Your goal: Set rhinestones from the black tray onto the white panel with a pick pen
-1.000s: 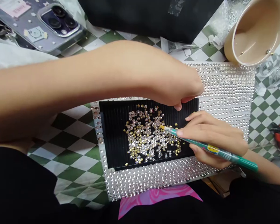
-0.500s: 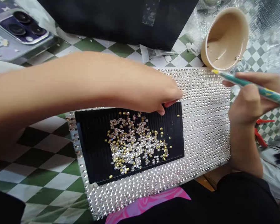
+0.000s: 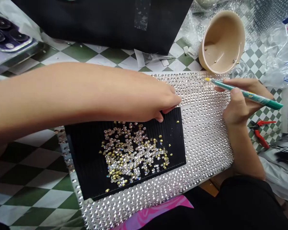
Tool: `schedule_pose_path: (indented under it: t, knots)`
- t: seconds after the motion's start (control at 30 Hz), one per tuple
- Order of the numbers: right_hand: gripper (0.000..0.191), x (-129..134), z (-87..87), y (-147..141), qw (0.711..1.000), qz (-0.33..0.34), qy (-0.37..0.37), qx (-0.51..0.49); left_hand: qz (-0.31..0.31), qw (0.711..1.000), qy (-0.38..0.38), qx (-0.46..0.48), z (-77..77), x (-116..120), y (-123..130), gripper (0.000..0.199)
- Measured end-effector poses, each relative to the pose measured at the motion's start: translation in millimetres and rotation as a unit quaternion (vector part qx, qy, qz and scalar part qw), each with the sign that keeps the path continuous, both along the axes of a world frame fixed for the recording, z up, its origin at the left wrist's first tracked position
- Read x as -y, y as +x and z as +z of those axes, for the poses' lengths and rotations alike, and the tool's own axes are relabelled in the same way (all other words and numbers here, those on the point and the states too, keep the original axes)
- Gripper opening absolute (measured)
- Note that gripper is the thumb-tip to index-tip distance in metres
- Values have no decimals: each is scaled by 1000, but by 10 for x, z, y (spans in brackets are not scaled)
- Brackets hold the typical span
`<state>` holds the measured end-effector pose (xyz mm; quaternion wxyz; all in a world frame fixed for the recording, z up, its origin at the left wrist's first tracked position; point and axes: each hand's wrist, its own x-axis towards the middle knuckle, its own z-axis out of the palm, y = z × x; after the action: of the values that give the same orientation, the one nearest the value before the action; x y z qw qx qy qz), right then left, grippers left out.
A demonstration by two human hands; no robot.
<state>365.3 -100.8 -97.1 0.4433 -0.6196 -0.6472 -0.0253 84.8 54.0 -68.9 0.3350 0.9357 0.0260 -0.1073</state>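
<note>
Up off the pile, your right hand (image 3: 241, 102) had carried the wax picker pencil (image 3: 244, 92), pinched narrowly, over the rhinestone sheet (image 3: 206, 134), yellow tip near the tipped beige cup (image 3: 222, 41); your curled left hand (image 3: 168, 102), its grip hidden, sat at the top edge of the black ridged tray (image 3: 86, 166), above the loose rhinestones (image 3: 127, 153); the pencil's label was unreadable

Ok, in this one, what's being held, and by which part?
The right hand holds a teal rhinestone pick-up pen by its barrel, between thumb and fingers; the left hand shows nothing held.
</note>
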Motion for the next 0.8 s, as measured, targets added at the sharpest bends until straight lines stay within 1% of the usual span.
schedule_pose_path:
  t: [0.13, 0.3, 0.43, 0.57, 0.63, 0.67, 0.73, 0.8]
  knots:
    - [17, -21, -28, 29, 1000, 12, 28, 7, -3, 1000, -4, -4, -25, -16, -24, 20]
    - [17, -13, -22, 42, 999, 32, 24, 23, -9, 1000, -6, 8, 10, -15, 0, 24]
    - [16, -14, -15, 16, 999, 27, 15, 20, -8, 1000, -7, 9, -6, -6, -2, 25]
    - [18, -18, -28, 2, 999, 15, 34, -1, -7, 1000, -17, 23, -29, -22, -23, 29]
    - [19, 2, -18, 18, 1000, 14, 19, 2, -8, 1000, -21, 20, -25, -30, -29, 25]
    - [19, 20, -7, 33, 1000, 14, -1, 12, -7, 1000, -22, 18, -18, -31, -28, 22]
    - [24, 68, 16, 77, 998, 12, -48, 44, -2, 1000, -19, 14, -1, -23, -19, 19]
    - [28, 116, 24, 124, 994, 10, -75, 79, -2, 1000, -14, 13, 13, -9, -9, 18]
